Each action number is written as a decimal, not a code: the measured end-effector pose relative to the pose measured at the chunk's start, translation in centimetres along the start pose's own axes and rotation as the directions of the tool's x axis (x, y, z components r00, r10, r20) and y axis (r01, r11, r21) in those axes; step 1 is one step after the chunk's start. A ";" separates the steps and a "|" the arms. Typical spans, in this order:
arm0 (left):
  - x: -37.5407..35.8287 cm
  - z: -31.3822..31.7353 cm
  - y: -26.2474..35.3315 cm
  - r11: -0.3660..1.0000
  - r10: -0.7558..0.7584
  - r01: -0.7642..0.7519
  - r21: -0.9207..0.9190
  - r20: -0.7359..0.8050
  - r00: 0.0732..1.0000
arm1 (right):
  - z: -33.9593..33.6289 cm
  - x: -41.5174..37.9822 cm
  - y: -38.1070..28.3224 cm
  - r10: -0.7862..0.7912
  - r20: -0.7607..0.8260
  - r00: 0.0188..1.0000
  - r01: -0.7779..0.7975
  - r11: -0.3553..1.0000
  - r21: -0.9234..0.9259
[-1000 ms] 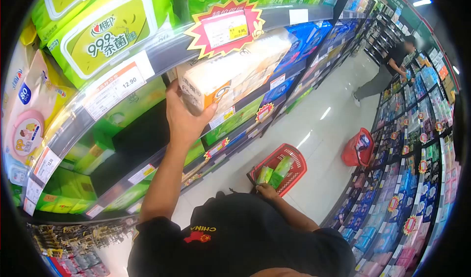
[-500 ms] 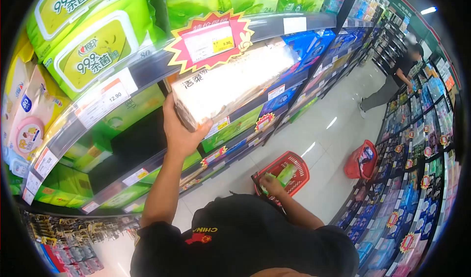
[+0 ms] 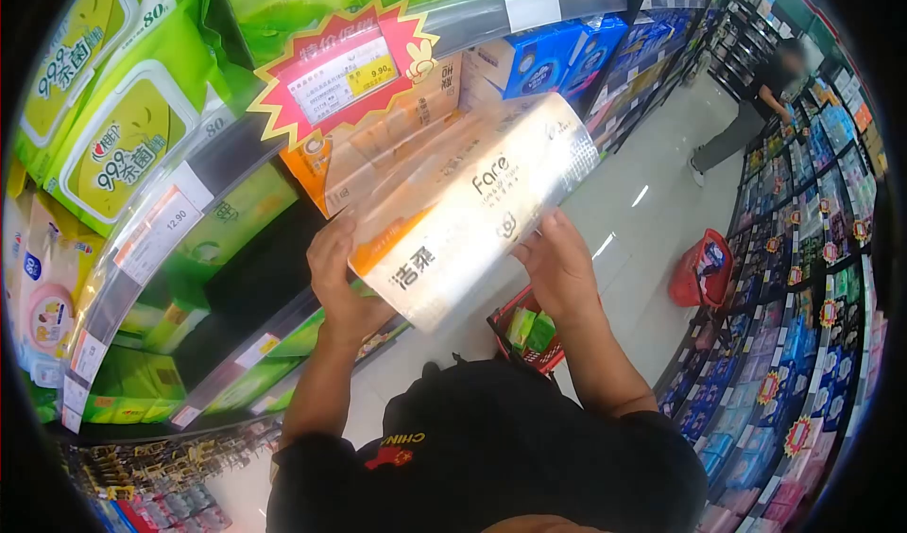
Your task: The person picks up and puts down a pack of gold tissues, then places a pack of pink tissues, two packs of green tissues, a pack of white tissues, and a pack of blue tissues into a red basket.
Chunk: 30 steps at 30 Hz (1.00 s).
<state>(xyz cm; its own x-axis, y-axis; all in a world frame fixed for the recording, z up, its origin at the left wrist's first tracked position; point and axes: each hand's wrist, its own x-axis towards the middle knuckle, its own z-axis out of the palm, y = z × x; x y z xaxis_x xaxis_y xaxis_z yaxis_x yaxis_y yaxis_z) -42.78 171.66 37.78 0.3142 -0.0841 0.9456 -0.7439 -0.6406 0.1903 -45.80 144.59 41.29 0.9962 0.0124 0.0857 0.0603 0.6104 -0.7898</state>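
A long cream and orange tissue pack (image 3: pixel 482 207), wrapped in shiny plastic and marked "Fare", is held out in front of the shelf. My left hand (image 3: pixel 345 278) grips its near left end, fingers bent around the corner. At its lower right side, my right hand (image 3: pixel 562 259) presses against the pack with its fingertips. Behind it, similar orange packs (image 3: pixel 392 150) stand on the shelf under a red and yellow price sign (image 3: pixel 345 75). Below the pack is a red basket (image 3: pixel 543 349) with green packs (image 3: pixel 529 330) in it, partly hidden by my right arm.
Green wipes packs (image 3: pixel 132 160) fill the upper left shelf. Blue tissue packs (image 3: pixel 543 60) stand farther along. Another red basket (image 3: pixel 699 268) is on the aisle floor at the right. A person in dark clothes (image 3: pixel 756 108) stands at the opposite shelf.
The tissue pack has come out from the shelf, turned and nearer to me. My right hand has left the basket and risen to the pack. The basket now sits more hidden.
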 end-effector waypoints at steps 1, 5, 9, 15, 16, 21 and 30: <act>0.2 -0.1 0.2 0.999 0.036 -0.036 0.005 -0.003 0.999 | -0.1 -0.2 0.1 0.008 -0.029 1.000 -0.008 1.000 -0.007; -0.8 -0.3 0.1 0.996 0.091 -0.091 -0.005 0.016 0.996 | 0.7 -1.1 -0.5 0.022 -0.097 0.995 -0.010 0.993 0.121; -0.4 -0.4 1.1 0.993 0.122 -0.122 -0.005 0.056 0.991 | 0.0 -2.3 -0.3 -0.026 -0.075 0.997 0.037 0.987 0.158; 0.0 -0.6 1.9 0.988 0.157 -0.155 -0.022 0.102 0.982 | -0.7 -3.4 -0.4 -0.027 -0.113 0.993 0.042 0.991 0.130; 0.0 -0.6 2.0 0.986 0.169 -0.167 -0.025 0.107 0.980 | -0.7 -3.6 -0.5 -0.022 -0.133 0.991 0.037 0.993 0.112; -0.1 -0.2 2.7 0.979 0.201 -0.203 0.016 0.093 0.975 | -2.4 -3.9 -0.7 0.066 -0.036 0.997 -0.052 0.953 0.300; -0.1 0.0 4.7 0.962 0.268 -0.271 0.004 0.133 0.954 | -3.3 -5.3 -1.1 0.126 -0.102 0.987 -0.070 0.898 0.435</act>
<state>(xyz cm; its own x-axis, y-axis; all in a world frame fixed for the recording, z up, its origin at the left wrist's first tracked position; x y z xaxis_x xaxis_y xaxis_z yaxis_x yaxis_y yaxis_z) -46.29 168.64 38.56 0.1788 -0.3540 0.9180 -0.7990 -0.5968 -0.0745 -50.95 141.20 39.71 0.9970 0.0083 -0.0771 -0.0422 0.8917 -0.4506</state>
